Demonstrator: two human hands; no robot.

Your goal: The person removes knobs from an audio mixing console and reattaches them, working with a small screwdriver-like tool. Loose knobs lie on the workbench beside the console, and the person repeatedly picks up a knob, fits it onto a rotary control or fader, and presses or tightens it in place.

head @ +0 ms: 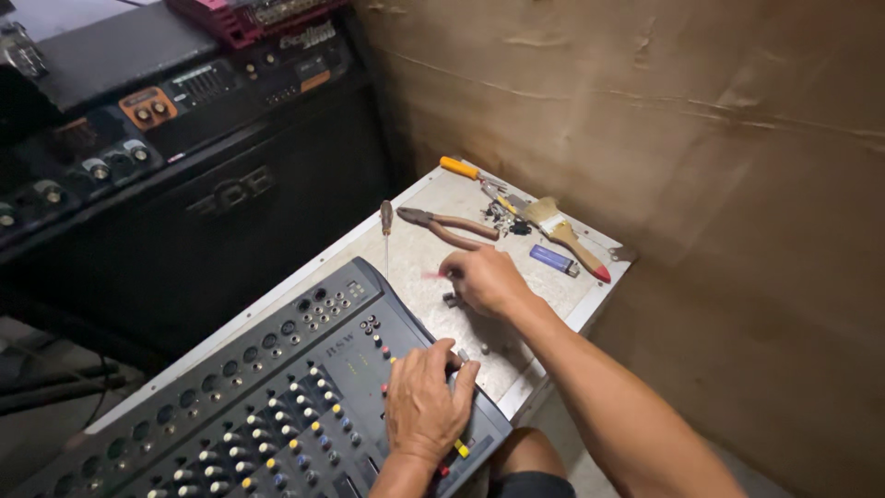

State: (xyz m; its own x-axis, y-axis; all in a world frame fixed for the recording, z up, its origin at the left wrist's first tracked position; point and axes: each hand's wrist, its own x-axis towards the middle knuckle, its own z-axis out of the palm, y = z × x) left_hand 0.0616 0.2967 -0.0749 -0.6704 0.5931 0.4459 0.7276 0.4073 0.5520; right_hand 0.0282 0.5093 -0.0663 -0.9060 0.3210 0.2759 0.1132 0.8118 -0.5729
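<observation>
A grey audio mixer (pixel 267 397) with rows of coloured knobs lies tilted across a small white table (pixel 419 254). My left hand (pixel 426 401) rests flat on the mixer's near right corner, fingers curled over its edge. My right hand (pixel 484 279) reaches onto the table just past the mixer, fingertips pinched on a small pinkish thing that is blurred. A small dark part (pixel 450 299) lies under that hand. Brown-handled pliers (pixel 449 226) lie just beyond my right hand.
On the table lie a brown-handled screwdriver (pixel 386 221), an orange-handled screwdriver (pixel 466 171), a paintbrush (pixel 562 231), a blue lighter (pixel 553 259) and a heap of small screws (pixel 502 217). A black amplifier stack (pixel 184 175) stands at the left. A brown wall (pixel 691 138) is behind.
</observation>
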